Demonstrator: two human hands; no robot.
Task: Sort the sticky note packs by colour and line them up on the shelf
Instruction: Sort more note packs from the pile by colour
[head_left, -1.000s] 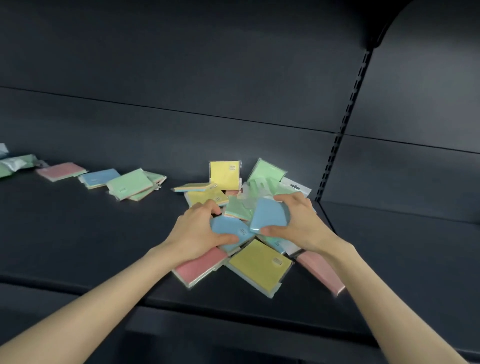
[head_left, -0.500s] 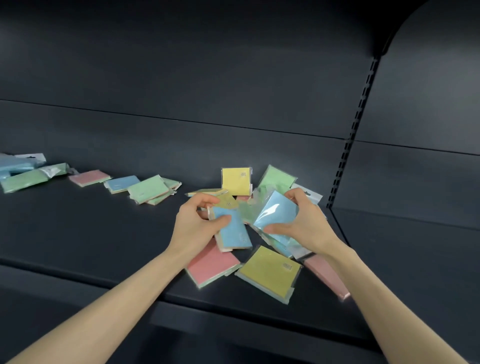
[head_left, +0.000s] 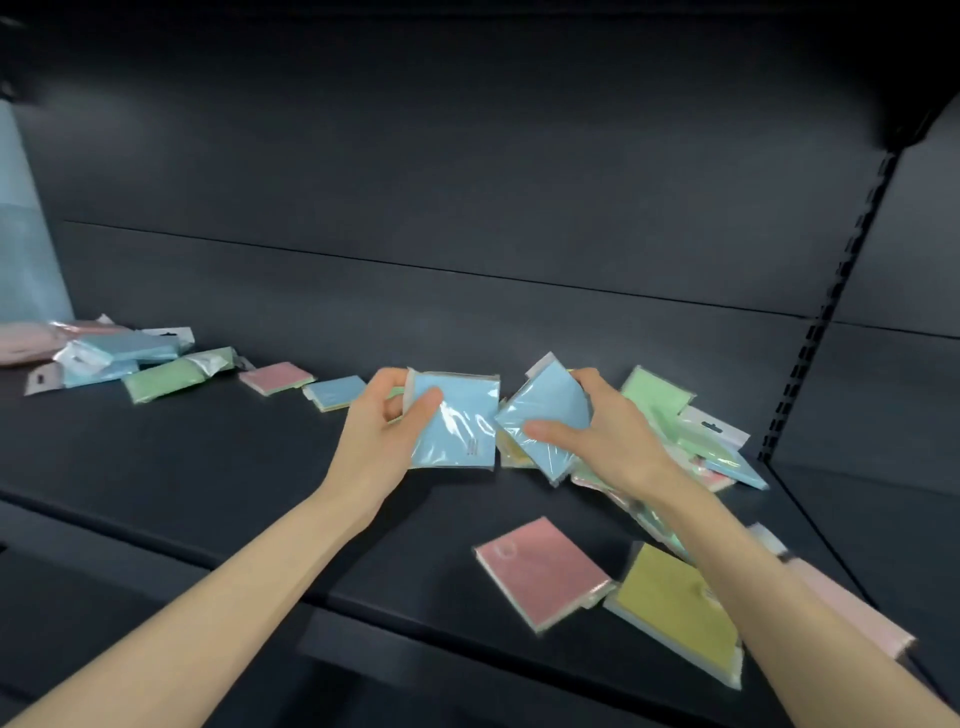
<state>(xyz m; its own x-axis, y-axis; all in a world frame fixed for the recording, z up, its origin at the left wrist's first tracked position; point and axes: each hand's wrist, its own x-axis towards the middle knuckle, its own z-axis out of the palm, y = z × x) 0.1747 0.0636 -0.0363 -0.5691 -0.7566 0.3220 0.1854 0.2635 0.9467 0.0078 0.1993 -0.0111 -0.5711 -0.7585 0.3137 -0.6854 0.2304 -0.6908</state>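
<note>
Both hands are raised over the dark shelf (head_left: 208, 467), each gripping one wrapped sticky note pack. The left hand (head_left: 382, 436) holds a blue pack (head_left: 457, 421) by its left edge, with the thumb pressed on the front face and the fingers curled behind, so the pack faces the camera almost squarely. The right hand (head_left: 608, 441) holds a second blue pack (head_left: 550, 415) that is tilted with one corner down; its thumb lies across the lower front and its fingers wrap over the upper right corner. The two packs sit just beside each other at their near edges, and I cannot tell whether they touch. Below and behind the right hand is a loose heap (head_left: 691, 441) of overlapping packs, with a green pack (head_left: 657, 392) at the back and a blue one (head_left: 743, 470) sticking out on the right. Nearer the shelf's front edge a pink pack (head_left: 543, 569) lies flat, just beside a yellow pack (head_left: 675, 603) that is partly hidden by the right forearm. A pale pink pack (head_left: 852, 608) lies blurred beyond that arm. To the left of the hands, along the back of the shelf, a small blue pack (head_left: 337, 392), a small pink pack (head_left: 275, 376) and a long green pack (head_left: 166, 379) lie one after another. Further left is a cluster (head_left: 119, 348) of blue and pink packs. A slotted upright (head_left: 831, 291) rises at the shelf's right end.
</note>
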